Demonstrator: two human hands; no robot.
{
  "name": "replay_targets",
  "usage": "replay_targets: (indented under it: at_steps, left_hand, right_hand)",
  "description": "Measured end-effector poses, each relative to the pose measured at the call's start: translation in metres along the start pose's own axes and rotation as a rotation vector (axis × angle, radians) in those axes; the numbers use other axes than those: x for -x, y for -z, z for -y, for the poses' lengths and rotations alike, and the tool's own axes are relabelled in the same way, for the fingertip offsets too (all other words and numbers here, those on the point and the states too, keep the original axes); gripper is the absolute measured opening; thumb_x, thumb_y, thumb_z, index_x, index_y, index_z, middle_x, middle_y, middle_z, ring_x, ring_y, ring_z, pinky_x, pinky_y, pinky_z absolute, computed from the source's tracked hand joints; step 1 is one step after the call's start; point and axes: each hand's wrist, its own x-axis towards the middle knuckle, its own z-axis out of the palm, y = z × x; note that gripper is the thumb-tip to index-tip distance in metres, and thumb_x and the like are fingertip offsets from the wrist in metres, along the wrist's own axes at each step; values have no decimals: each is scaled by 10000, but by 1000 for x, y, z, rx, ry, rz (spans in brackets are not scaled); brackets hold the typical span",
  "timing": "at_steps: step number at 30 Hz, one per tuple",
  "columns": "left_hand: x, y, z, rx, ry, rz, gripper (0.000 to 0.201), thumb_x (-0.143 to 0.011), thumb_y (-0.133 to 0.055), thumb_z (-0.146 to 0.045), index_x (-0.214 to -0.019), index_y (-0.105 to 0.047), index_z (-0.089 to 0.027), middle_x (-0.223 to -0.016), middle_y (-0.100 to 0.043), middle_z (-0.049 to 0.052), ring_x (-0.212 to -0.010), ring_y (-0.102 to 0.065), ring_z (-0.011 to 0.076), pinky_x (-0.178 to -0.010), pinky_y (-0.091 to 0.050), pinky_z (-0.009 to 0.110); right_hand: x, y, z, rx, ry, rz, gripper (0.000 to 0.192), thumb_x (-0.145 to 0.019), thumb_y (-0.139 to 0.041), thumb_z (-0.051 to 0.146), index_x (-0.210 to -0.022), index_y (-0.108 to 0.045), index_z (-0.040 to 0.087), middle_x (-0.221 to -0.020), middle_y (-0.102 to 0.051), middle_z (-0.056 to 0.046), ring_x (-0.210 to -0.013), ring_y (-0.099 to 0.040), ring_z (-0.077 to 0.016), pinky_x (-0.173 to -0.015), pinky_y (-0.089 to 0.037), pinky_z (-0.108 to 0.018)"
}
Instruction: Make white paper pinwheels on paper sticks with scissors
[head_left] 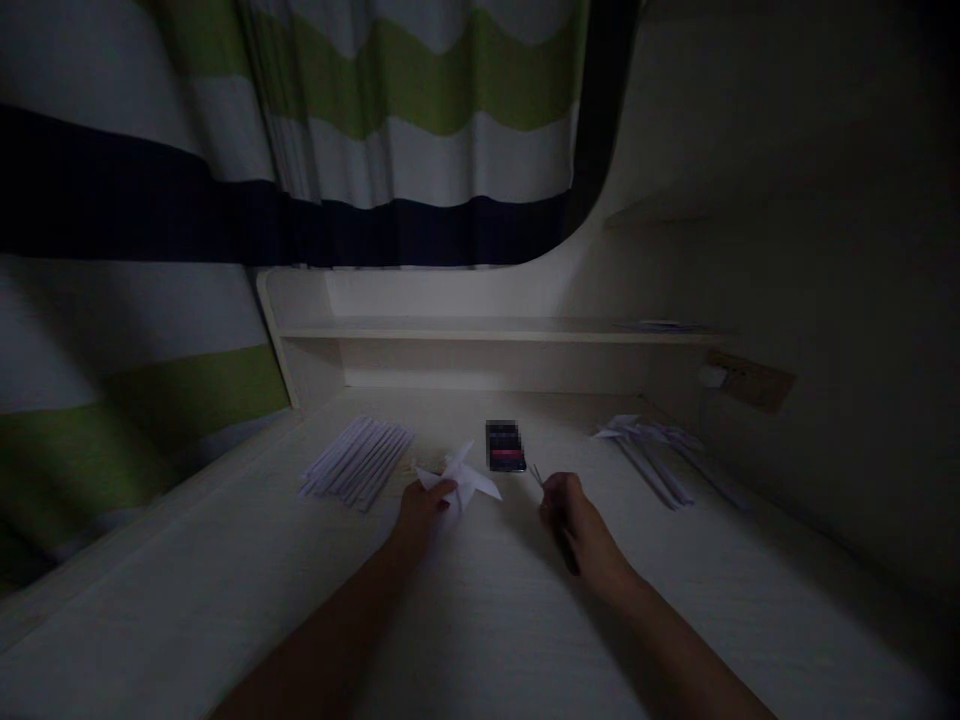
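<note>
My left hand [421,503] is pinched shut on a folded white paper shape [461,480], thumb and fingers closed on its near left point, so the paper stands a little off the desk [480,620] with its other points spreading away to the right and toward the back. My right hand [576,520] is curled nearly closed around a thin dark stick [537,474]; only the tip shows past my fingers, angled up and to the left toward the paper shape, and a darker length seems to run down under my palm, though the light is too dim to be sure it is the same piece. The two hands are near each other but apart, around the middle of the desk, closer to its back edge than its front. Just behind the paper shape, between my hands, lies a small dark rectangular thing [505,446], blurred so I cannot tell what it is. Toward the back left of the desk a row of white paper strips [358,460] lies side by side. Toward the back right corner sits a loose bunch of finished paper pieces on long stems [652,450]. A low shelf [487,328] runs along the back wall, and a striped curtain [360,150] hangs above it.
</note>
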Motion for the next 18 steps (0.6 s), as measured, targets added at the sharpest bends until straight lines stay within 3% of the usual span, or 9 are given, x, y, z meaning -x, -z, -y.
replay_targets:
  at_steps: [4,9,15,18]
  left_hand:
    - [2,-3,5,-51,-7,28,203,-520,-624,-288,-601,-600,-104,-551,-597,35,-517,-545,151,-501,-399,252]
    - [15,-10,1,-115,-11,44,190,-513,-636,-274,-581,-616,-98,-523,-593,30,-515,-541,163,-479,-381,251]
    - [32,-19,-5,-199,-34,122,169,-528,-625,-267,-531,-595,-100,-497,-559,12,-493,-507,135,-459,-354,224]
    - [39,-22,-8,-217,-48,152,167,-534,-624,-269,-528,-594,-106,-511,-558,11,-513,-506,132,-467,-358,218]
  right_hand:
    - [3,0,11,-209,-125,-165,194,-761,-433,400,-734,-401,210,-589,-429,41,-493,-400,-99,-451,-316,-207]
    - [6,-6,17,-435,-220,-45,329,-731,-440,511,-686,-484,188,-505,-443,45,-382,-340,-68,-357,-239,-190]
    - [11,-14,14,-315,-209,86,341,-694,-525,463,-573,-572,149,-407,-468,22,-374,-410,-81,-367,-282,-196]
    - [14,-12,17,-289,-129,65,347,-713,-519,444,-541,-569,147,-457,-479,9,-416,-440,-92,-377,-304,-200]
